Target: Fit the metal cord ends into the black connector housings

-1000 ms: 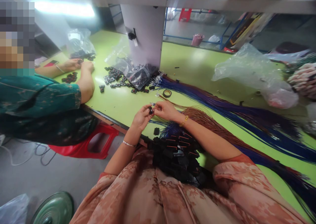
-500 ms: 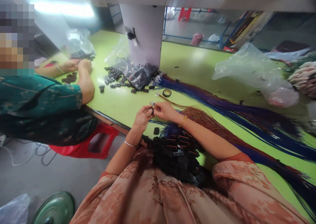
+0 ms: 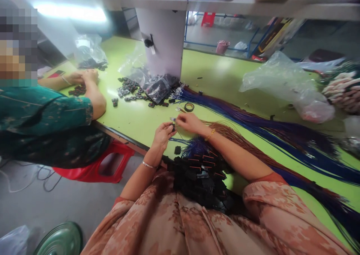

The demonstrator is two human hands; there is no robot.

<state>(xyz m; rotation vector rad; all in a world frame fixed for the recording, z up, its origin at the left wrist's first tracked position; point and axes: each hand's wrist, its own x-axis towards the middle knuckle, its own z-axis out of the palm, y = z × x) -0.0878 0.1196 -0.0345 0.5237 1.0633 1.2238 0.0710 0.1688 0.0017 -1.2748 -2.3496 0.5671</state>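
My left hand (image 3: 162,135) pinches a small black plastic connector (image 3: 173,127) between thumb and fingers. Just above it, my right hand (image 3: 189,123) is closed on a wire with a shiny metal terminal (image 3: 172,119) at its tip; the wire itself is mostly hidden by the fingers. The two hands are close together, slightly apart. Under my right wrist runs a bundle of brown wires (image 3: 236,135), with blue wires (image 3: 197,145) beside it. One loose black connector (image 3: 177,150) lies on the table below my left hand. Many black connectors (image 3: 202,176) are heaped at my lap.
On the green table (image 3: 135,123) lie a roll of black tape (image 3: 189,107), scattered connectors (image 3: 129,88), a plastic bag (image 3: 160,90) and a long blue-purple wire bundle (image 3: 239,116). A white post (image 3: 161,41) stands behind. At left, a co-worker in a green sleeve (image 3: 56,105) sits on a red stool (image 3: 112,165).
My right hand has drawn slightly up and away from my left, so the black connector shows more clearly. The co-worker's hands have shifted a little left and down.
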